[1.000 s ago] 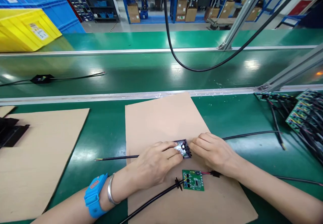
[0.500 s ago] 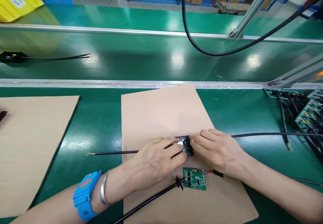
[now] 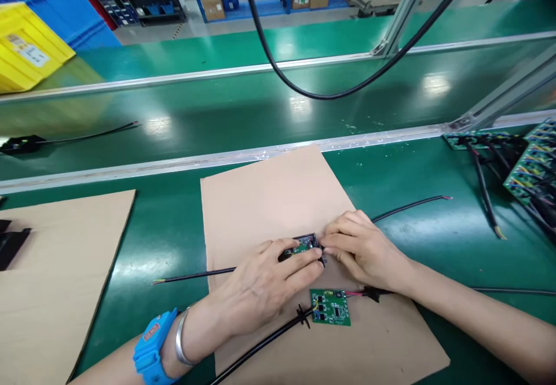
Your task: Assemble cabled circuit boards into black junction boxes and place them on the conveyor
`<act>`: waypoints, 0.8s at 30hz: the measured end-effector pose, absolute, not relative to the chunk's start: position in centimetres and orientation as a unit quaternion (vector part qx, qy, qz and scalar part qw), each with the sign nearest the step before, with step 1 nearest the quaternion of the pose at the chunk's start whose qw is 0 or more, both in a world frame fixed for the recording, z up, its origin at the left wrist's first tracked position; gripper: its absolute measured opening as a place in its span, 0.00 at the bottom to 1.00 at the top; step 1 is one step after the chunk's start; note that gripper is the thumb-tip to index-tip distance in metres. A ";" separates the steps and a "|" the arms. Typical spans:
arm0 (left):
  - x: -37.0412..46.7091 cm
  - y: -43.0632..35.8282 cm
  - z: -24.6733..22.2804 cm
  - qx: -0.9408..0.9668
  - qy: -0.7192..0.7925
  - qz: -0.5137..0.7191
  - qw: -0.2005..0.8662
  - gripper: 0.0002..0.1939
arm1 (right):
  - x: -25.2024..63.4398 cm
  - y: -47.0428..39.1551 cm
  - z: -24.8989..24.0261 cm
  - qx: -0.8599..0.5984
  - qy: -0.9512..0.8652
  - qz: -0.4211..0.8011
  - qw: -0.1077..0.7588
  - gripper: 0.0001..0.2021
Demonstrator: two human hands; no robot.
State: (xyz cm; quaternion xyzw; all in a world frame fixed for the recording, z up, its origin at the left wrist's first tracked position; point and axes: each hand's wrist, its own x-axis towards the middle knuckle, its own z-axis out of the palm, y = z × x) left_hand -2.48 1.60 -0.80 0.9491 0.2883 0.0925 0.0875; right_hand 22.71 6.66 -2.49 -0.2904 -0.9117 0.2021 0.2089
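Observation:
A small black case (image 3: 309, 241) with a green circuit board inside lies on a brown cardboard sheet (image 3: 269, 200). My left hand (image 3: 271, 278) rests over it, fingers closed on its near and far sides. At the case's right end my right hand (image 3: 367, 249) pinches the spot where a black cable (image 3: 408, 206) comes out. Another black cable (image 3: 195, 275) runs left from under my left hand. Just below the hands a loose green circuit board (image 3: 330, 307) lies flat, with a thick black cable (image 3: 264, 347) on its left and red wires on its right.
Another cardboard sheet (image 3: 56, 281) at the left holds black parts (image 3: 12, 246). Wired circuit boards (image 3: 532, 168) are piled at the right. A metal rail (image 3: 174, 166) crosses behind, with a hanging black cable (image 3: 321, 95) above it. A yellow bin (image 3: 32, 49) stands far left.
The view has tilted and shifted. My left fingers have moved on the case, showing more of its board. The cable's free end at the right now shows, lying beyond my right hand.

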 end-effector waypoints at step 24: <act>-1.5 0.2 -0.5 0.915 0.343 0.173 0.119 0.30 | 22.6 7.7 -1.8 -0.266 -0.907 0.248 0.214 0.07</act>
